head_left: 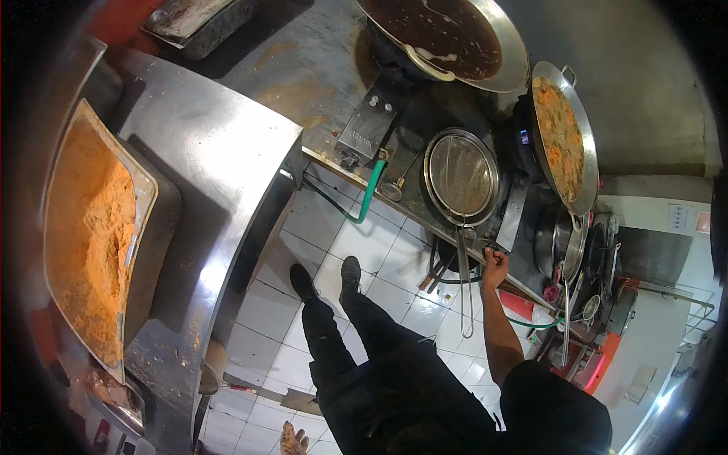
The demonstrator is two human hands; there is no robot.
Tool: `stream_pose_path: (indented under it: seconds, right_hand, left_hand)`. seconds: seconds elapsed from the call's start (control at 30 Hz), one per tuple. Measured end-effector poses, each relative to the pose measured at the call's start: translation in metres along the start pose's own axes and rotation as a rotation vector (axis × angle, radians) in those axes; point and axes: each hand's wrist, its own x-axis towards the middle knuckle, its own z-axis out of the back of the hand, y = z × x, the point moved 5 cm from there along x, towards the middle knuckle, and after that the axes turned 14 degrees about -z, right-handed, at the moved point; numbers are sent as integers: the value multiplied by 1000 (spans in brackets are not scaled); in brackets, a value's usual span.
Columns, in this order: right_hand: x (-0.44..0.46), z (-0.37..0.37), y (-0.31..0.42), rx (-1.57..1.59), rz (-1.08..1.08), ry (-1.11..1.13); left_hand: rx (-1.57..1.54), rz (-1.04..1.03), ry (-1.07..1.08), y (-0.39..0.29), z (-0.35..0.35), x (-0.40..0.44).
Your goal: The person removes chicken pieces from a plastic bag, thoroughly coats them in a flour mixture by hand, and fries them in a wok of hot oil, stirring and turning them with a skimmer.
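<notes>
My right hand [494, 267] reaches to the stove's front edge. Its fingers are pinched on a small dark knob [493, 249] below the metal burner control box [514, 214]. At the bottom edge of the view is my left hand [293, 440], partly cut off, with its fingers apart, coated in crumbly flour or batter and holding nothing. Near my right hand, a round mesh strainer [461, 174] rests over a pot, its long handle hanging past the edge. A wok [588, 163] beyond it holds orange pieces frying in bubbling oil.
A large wok [512, 45] of dark liquid sits at the top. To the left, a metal counter [205, 114] carries a deep tray [155, 250] of orange flour. A green hose [371, 189] hangs from the stove. More pans [550, 243] stand at right. White tiles [303, 250] cover the floor.
</notes>
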Motion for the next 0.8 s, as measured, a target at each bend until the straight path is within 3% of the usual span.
stream_pose_path:
  seconds: [0.07, 0.27, 0.8]
  right_hand:
    - [-4, 3, 5, 17, -33, 23]
    - [-2, 0, 1, 42, -51, 36]
    - [0, 0, -3, 19, -21, 23]
  left_hand:
    - [-146, 172, -146, 12, 9, 8]
    - [-130, 155, -165, -13, -9, -2]
    - [9, 113, -42, 25, 14, 10]
